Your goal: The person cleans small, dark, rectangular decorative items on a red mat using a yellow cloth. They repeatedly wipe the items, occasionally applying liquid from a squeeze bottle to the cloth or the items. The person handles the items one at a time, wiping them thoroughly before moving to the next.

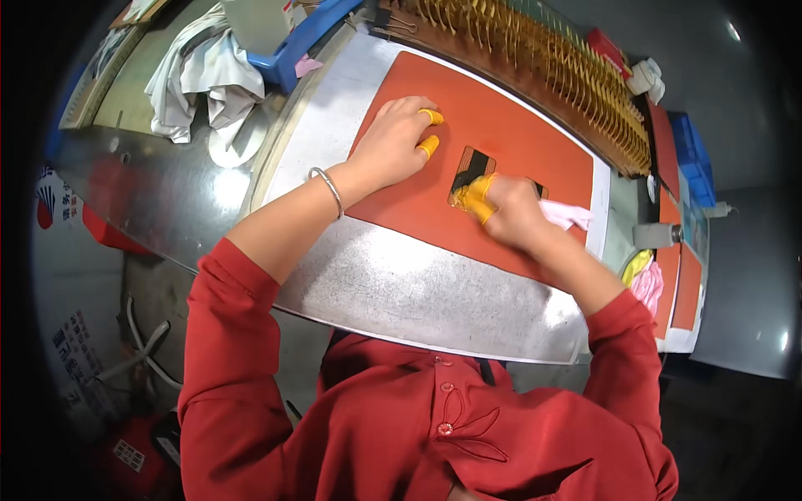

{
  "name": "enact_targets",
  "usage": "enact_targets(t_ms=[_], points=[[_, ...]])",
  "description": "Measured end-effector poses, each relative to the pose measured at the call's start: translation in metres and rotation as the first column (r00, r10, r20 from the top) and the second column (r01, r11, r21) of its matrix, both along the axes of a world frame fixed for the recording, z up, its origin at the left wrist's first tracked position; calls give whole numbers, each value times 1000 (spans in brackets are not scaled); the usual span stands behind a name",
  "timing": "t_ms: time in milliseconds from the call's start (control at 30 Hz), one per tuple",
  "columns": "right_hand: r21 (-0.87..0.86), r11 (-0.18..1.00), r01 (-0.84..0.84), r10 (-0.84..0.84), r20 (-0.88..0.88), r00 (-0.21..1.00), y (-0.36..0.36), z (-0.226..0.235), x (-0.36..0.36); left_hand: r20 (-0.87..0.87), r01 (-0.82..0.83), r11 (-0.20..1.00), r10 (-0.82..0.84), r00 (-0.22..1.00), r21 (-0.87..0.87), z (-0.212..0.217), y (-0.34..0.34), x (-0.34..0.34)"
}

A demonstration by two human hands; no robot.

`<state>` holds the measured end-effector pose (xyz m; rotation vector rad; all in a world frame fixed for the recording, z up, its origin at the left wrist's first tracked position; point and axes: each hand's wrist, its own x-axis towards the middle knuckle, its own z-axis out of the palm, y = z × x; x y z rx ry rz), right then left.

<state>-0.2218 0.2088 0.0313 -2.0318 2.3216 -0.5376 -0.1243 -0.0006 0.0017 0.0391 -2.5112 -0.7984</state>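
Observation:
My left hand (396, 142) lies at the left part of an orange mat (455, 92), yellow finger cots on two fingertips, which are apart with nothing between them. Right of it lies a small dark rectangular piece (478, 164) with copper-coloured patterned areas. My right hand (516, 214), also in yellow finger cots, has its fingers pressed together at the near end of this piece. Whatever they pinch is hidden. A pale pink cloth (570, 215) sticks out beside the right hand, partly covered by it. Just behind that hand shows the edge of a second dark piece (541, 190).
A wooden rack (543, 75) with rows of yellow hooked parts runs along the far edge. White cloths (213, 79) and a blue bin (288, 58) are at the far left. At right stand a grey bottle (657, 235) and pink and yellow cloths (645, 280). The metal tabletop (401, 280) ends near my body.

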Motion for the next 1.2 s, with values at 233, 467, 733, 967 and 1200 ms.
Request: enact_targets(t_ms=[233,467,733,967,1200], points=[[3,976,220,-219,55,974,-43,4,-26,-2,11,1000,-11,1000,16,1,-1,-4],[-6,989,145,-145,-5,989,-32,3,-17,-16,16,1000,-16,1000,10,-1,3,-3],[-14,1000,6,-5,105,994,4,5,53,-4,14,1000,-14,1000,13,-5,-5,0],[-20,909,416,-291,684,669,103,89,23,-57,47,998,-49,997,-28,2,0,-7],[-64,517,854,-796,330,507,272,154,-102,52,40,998,-42,998,51,1,2,-4]])
